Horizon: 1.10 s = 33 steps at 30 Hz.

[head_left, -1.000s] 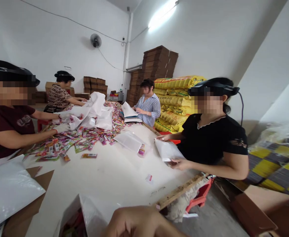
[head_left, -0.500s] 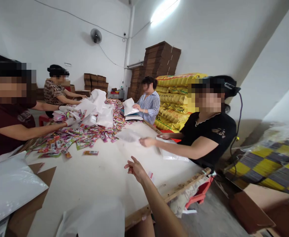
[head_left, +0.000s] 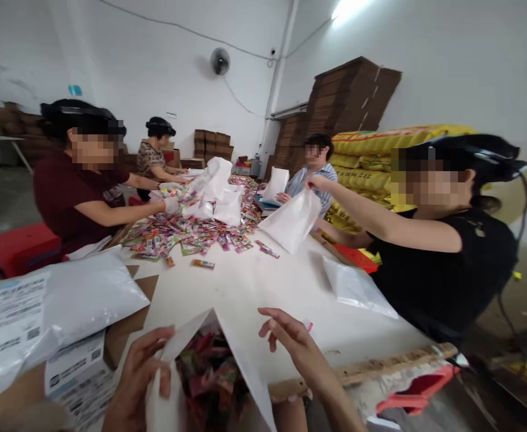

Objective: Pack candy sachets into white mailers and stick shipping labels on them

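Observation:
My left hand (head_left: 135, 378) grips the near rim of a white plastic bag (head_left: 238, 360) at the bottom of the view, and the bag's mouth gapes wide. Several colourful small packets (head_left: 207, 375) fill the inside of the bag. My right hand (head_left: 297, 345) hovers at the bag's right edge with fingers spread and nothing in it. A small pink-and-white packet (head_left: 308, 324) lies on the white table (head_left: 245, 288) just beyond that hand.
A heap of colourful packets (head_left: 186, 231) covers the far table. The person in black on the right lifts a white bag (head_left: 290, 219); another bag (head_left: 355, 288) lies before them. Three more people work further back. Labelled white mailers (head_left: 42, 312) lie on cardboard at my left.
The view swung left. My right hand drew back from the table to the bag's edge; my left hand came into view gripping the bag, now held wide. The person in black raised a bag.

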Each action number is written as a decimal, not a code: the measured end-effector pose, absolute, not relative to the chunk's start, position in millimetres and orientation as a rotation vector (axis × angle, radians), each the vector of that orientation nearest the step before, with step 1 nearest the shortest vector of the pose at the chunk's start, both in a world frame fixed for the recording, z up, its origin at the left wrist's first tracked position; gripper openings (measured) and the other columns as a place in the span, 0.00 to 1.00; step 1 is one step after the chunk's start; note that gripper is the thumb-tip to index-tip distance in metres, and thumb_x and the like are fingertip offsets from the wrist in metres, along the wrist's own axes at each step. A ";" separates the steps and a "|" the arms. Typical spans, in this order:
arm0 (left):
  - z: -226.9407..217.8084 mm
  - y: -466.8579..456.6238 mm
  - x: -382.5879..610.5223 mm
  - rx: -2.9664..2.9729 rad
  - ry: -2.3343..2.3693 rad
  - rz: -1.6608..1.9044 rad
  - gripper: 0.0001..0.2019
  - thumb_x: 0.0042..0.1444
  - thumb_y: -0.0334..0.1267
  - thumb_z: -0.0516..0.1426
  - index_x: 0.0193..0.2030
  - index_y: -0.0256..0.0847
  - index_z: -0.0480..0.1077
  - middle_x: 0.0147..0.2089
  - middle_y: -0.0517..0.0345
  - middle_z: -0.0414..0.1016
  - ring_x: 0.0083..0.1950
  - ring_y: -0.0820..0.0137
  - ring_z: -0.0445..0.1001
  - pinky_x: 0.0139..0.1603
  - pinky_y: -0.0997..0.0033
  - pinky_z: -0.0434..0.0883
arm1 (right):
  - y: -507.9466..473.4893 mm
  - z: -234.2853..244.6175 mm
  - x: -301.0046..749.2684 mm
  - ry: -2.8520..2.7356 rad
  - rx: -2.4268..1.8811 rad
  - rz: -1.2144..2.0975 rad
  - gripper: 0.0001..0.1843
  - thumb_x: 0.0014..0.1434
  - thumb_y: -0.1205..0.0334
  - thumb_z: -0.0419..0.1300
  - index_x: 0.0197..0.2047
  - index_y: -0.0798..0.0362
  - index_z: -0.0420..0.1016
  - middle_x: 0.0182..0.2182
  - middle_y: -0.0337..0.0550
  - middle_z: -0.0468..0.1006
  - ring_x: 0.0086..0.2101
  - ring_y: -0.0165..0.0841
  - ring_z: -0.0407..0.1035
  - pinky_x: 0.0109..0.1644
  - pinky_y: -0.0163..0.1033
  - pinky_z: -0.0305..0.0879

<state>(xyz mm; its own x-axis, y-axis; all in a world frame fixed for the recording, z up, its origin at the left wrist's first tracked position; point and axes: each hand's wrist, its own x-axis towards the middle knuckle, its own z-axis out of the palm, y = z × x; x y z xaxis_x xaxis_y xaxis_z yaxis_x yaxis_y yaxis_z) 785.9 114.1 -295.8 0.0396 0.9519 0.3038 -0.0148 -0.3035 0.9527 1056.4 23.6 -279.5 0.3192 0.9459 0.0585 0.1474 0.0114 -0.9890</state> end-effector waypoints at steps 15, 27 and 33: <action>-222.2 198.1 843.6 1.395 0.494 1.507 0.11 0.43 0.27 0.61 0.23 0.42 0.60 0.28 0.65 0.69 0.33 0.72 0.69 0.37 0.72 0.66 | 71.1 -251.3 1049.9 -1.087 -1.519 -0.050 0.20 0.49 0.47 0.66 0.24 0.50 0.62 0.22 0.33 0.64 0.26 0.31 0.60 0.30 0.35 0.58; -350.5 56.4 740.5 2.141 0.526 1.173 0.09 0.53 0.25 0.52 0.26 0.43 0.62 0.44 0.54 0.66 0.49 0.64 0.68 0.46 0.67 0.66 | -53.1 -341.6 1047.4 -1.487 -1.789 0.005 0.09 0.58 0.62 0.54 0.27 0.49 0.71 0.36 0.44 0.77 0.39 0.39 0.72 0.41 0.41 0.67; -370.7 20.7 715.6 1.436 0.835 1.062 0.02 0.59 0.38 0.55 0.38 0.47 0.68 0.41 0.57 0.69 0.40 0.68 0.71 0.39 0.69 0.70 | -88.9 -303.2 984.2 -1.445 -1.746 -0.106 0.08 0.62 0.66 0.55 0.42 0.47 0.73 0.39 0.43 0.76 0.41 0.36 0.72 0.45 0.37 0.67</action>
